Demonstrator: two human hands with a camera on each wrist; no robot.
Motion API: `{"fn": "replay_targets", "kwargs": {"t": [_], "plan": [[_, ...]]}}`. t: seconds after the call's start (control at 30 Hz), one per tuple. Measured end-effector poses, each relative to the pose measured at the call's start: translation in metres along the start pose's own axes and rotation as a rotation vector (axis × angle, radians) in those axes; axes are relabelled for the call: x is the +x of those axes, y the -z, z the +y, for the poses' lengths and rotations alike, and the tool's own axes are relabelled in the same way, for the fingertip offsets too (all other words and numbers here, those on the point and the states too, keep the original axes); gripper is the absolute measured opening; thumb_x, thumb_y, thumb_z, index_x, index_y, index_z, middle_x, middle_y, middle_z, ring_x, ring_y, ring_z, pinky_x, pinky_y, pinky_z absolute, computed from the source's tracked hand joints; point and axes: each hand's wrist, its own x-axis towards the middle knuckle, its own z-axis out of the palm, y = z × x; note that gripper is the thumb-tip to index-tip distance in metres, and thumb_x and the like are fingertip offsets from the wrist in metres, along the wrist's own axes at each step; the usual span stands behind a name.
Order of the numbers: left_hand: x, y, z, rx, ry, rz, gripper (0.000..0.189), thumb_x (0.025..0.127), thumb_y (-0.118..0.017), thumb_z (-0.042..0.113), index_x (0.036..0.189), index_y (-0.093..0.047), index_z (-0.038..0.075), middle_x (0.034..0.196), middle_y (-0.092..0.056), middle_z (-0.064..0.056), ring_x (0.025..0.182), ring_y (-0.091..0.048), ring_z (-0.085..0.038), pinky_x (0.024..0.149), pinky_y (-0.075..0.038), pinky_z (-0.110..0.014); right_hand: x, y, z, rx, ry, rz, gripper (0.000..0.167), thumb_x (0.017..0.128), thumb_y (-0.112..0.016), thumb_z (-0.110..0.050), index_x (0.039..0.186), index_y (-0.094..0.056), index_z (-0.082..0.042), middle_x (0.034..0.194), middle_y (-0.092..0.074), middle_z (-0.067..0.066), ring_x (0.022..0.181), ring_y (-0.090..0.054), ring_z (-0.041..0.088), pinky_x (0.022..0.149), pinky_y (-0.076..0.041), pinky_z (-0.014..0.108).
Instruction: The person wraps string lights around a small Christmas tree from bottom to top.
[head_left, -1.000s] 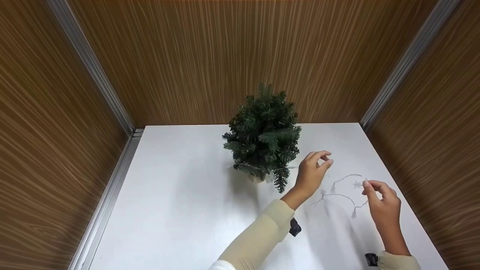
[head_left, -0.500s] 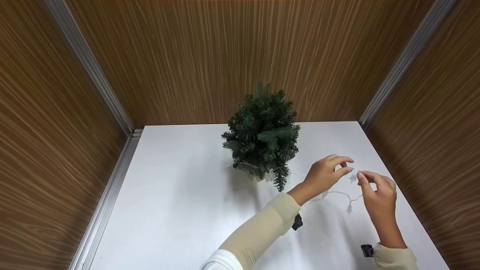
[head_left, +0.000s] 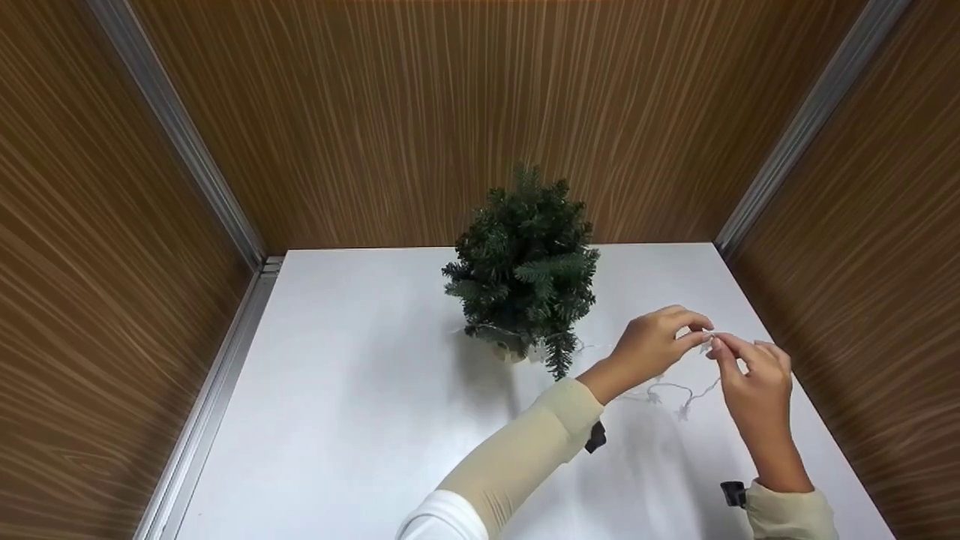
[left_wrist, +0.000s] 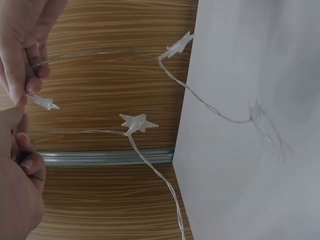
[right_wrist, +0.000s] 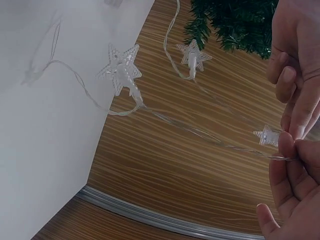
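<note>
A clear string of star-shaped lights (right_wrist: pixel 195 133) runs between my two hands above the right side of the white table. In the head view my left hand (head_left: pixel 660 340) meets my right hand (head_left: pixel 756 375) at the fingertips, both pinching the thin wire. A small star (right_wrist: pixel 268 135) sticks out right beside the pinching fingers. More stars dangle below on the wire, one star (left_wrist: pixel 139 123) close to my left hand in the left wrist view. The right hand also shows at the lower right of the right wrist view.
A small green artificial Christmas tree (head_left: pixel 529 262) stands at the table's back middle, with part of the light string around its base. Wood-grain panels (head_left: pixel 480 120) enclose the white table (head_left: pixel 360 390) at the back and both sides.
My left hand has moved right, away from the tree, to the right hand and now pinches the light string. The right hand has shifted slightly up and left.
</note>
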Motion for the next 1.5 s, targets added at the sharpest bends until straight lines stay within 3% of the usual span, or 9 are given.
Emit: {"fn": "replay_targets", "kwargs": {"t": [0.1, 0.2, 0.43, 0.67, 1.23, 1.5], "plan": [[0.002, 0.003, 0.001, 0.009, -0.008, 0.004, 0.019, 0.101, -0.062, 0.029, 0.115, -0.074, 0.021, 0.110, -0.071, 0.011, 0.097, -0.063, 0.003, 0.082, -0.042, -0.002, 0.002, 0.002, -0.003, 0.006, 0.004, 0.002, 0.016, 0.087, -0.072, 0.008, 0.103, -0.074, 0.009, 0.075, -0.073, 0.020, 0.079, -0.055, 0.001, 0.103, -0.034, 0.035], [0.005, 0.006, 0.001, 0.004, -0.006, 0.008, 0.019, 0.101, -0.062, 0.028, 0.113, -0.075, 0.020, 0.110, -0.072, 0.011, 0.098, -0.062, 0.005, 0.083, -0.042, -0.002, 0.003, 0.003, -0.006, 0.018, 0.010, 0.009, 0.017, 0.087, -0.072, 0.009, 0.104, -0.075, 0.008, 0.075, -0.073, 0.020, 0.081, -0.052, -0.005, 0.102, -0.034, 0.035], [0.014, 0.015, 0.000, -0.086, 0.035, 0.038, 0.019, 0.101, -0.063, 0.027, 0.109, -0.076, 0.017, 0.107, -0.073, 0.008, 0.099, -0.062, 0.005, 0.085, -0.042, -0.002, 0.004, 0.003, -0.013, 0.049, 0.051, 0.028, 0.023, 0.086, -0.070, 0.013, 0.108, -0.073, 0.010, 0.076, -0.073, 0.021, 0.077, -0.053, 0.011, 0.103, -0.032, 0.027], [0.022, 0.025, -0.005, -0.210, 0.114, 0.107, 0.019, 0.101, -0.063, 0.024, 0.109, -0.077, 0.014, 0.107, -0.074, 0.005, 0.099, -0.062, 0.005, 0.084, -0.044, -0.004, -0.002, 0.003, -0.019, 0.091, 0.017, 0.012, 0.022, 0.085, -0.070, 0.014, 0.106, -0.073, 0.010, 0.076, -0.072, 0.022, 0.092, -0.048, -0.010, 0.103, -0.031, 0.022], [0.059, 0.050, 0.006, -0.480, 0.297, 0.140, 0.019, 0.100, -0.065, 0.021, 0.111, -0.076, 0.010, 0.100, -0.075, 0.005, 0.086, -0.062, 0.004, 0.076, -0.049, -0.007, -0.016, 0.003, -0.037, 0.151, -0.182, -0.067, 0.012, 0.089, -0.070, 0.007, 0.101, -0.072, 0.007, 0.082, -0.070, 0.018, 0.100, -0.048, -0.007, 0.093, -0.031, 0.020], [0.074, 0.065, 0.014, -0.558, 0.320, 0.184, 0.016, 0.100, -0.064, 0.018, 0.107, -0.075, 0.009, 0.088, -0.069, 0.004, 0.071, -0.054, 0.000, 0.064, -0.048, -0.012, -0.018, 0.002, -0.045, 0.177, -0.115, -0.081, 0.014, 0.086, -0.072, 0.011, 0.099, -0.072, 0.007, 0.087, -0.070, 0.019, 0.100, -0.049, -0.006, 0.092, -0.031, 0.019]]}}
